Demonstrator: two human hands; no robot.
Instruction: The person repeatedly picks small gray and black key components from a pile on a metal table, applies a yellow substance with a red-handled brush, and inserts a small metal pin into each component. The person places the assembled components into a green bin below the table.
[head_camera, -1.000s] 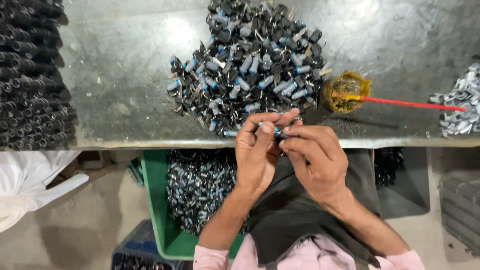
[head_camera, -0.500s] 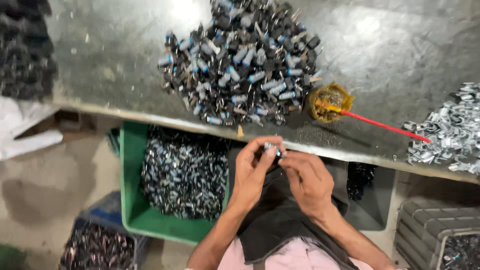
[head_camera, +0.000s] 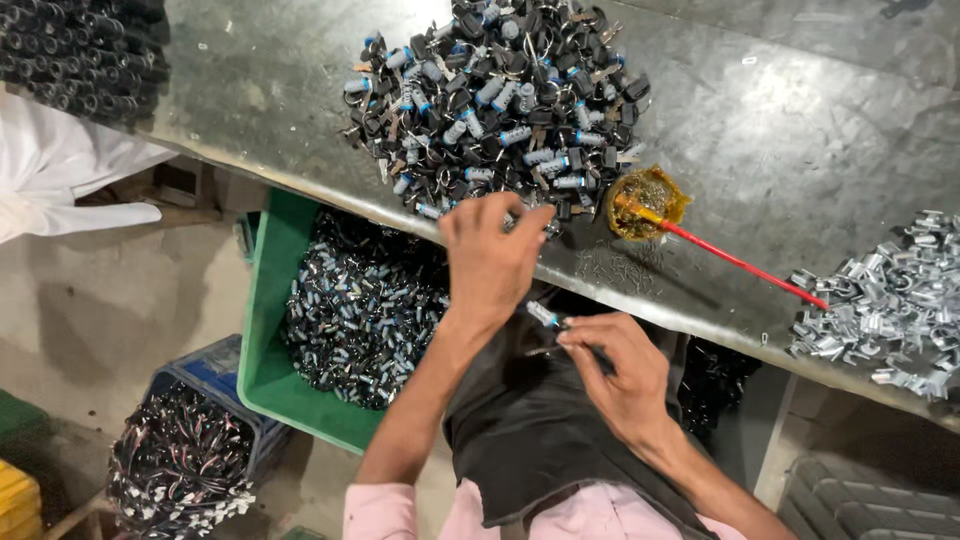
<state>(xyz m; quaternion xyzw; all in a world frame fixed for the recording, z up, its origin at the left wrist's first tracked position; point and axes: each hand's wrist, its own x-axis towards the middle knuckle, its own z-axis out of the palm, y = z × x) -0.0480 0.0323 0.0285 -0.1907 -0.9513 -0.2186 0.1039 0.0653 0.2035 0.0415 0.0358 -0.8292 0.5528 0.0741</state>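
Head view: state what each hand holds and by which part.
The right hand pinches a small silver-and-black part by its dark end. The left hand reaches into the parts pile; any grip cannot be told.

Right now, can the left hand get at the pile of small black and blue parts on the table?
Probably yes: the left hand is already at the near edge of the pile, with nothing between them.

No labels, signs or screens are showing anywhere; the only containers are open bins sitting on the floor below the counter's near edge: a green rectangular crate (head_camera: 262, 340) and a blue one (head_camera: 205, 365) beside it
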